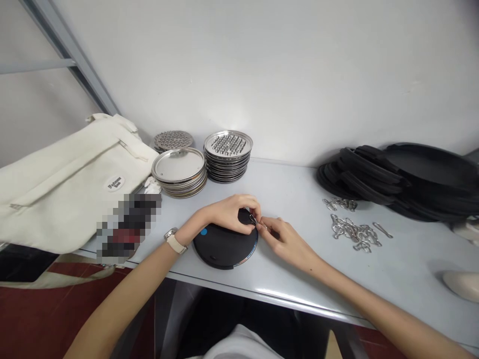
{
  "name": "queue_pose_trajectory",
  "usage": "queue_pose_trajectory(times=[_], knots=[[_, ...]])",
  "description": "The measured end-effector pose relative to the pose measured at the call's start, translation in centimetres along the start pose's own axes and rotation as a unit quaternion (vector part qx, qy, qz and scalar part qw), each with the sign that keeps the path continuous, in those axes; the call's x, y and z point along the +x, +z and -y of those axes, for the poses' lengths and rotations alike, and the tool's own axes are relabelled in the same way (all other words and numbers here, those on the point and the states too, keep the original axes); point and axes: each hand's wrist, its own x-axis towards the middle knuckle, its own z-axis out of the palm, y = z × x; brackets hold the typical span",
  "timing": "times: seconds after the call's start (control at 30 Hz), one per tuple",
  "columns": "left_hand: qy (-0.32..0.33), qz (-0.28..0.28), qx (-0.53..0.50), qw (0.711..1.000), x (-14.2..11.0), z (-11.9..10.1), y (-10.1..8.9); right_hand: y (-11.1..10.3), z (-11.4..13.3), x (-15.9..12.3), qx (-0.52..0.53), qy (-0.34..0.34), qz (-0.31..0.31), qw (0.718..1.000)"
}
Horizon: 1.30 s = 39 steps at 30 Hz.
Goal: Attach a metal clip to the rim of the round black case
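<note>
A round black disc (pixel 224 249) with a blue dot lies on the grey table in front of me. My left hand (pixel 232 213) rests over its far side, thumb and fingers curled round the right part of its rim. At that rim, my right hand (pixel 286 242) pinches a small wire-like metal clip (pixel 253 219). The fingertips of both hands meet there and partly hide the clip. Loose metal clips (pixel 354 230) of a similar look lie in a heap to the right of my right hand.
Stacks of round metal plates (pixel 178 167) and grater-like discs (pixel 228 145) stand against the wall. Black round covers (pixel 374 174) are piled at right. A cream bag (pixel 82 174) and a blurred-out item (pixel 127 229) lie left. The table's front edge (pixel 292 299) runs near me.
</note>
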Motion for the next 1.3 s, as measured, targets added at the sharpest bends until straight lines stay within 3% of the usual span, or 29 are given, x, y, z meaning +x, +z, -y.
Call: queue_pose_trajectory(times=[0.4, 0.57, 0.67, 0.8, 0.97, 1.3], knots=[[0.003, 0.031, 0.01, 0.999, -0.3, -0.3, -1.1, -0.1, 0.0, 0.0, 0.003, -0.003, -0.005, 1.0], [-0.035, 0.014, 0.039, 0.999, -1.0, -1.2, -2.6, 0.0, -0.1, 0.0, -0.006, -0.004, -0.016, 1.0], [-0.089, 0.02, 0.066, 0.994, -1.5, -1.6, -3.1, 0.1, -0.2, 0.0, -0.002, -0.003, -0.011, 1.0], [-0.136, 0.042, 0.116, 0.983, -1.7, -1.3, -2.7, 0.0, 0.0, 0.0, -0.01, -0.005, -0.015, 1.0], [-0.115, 0.054, 0.142, 0.982, -1.5, -1.4, -1.8, -0.2, 0.1, 0.1, -0.011, -0.003, -0.011, 1.0], [-0.144, 0.086, 0.095, 0.981, -1.7, -2.5, -2.0, -0.4, 0.0, 0.3, 0.007, -0.001, -0.002, 1.0]])
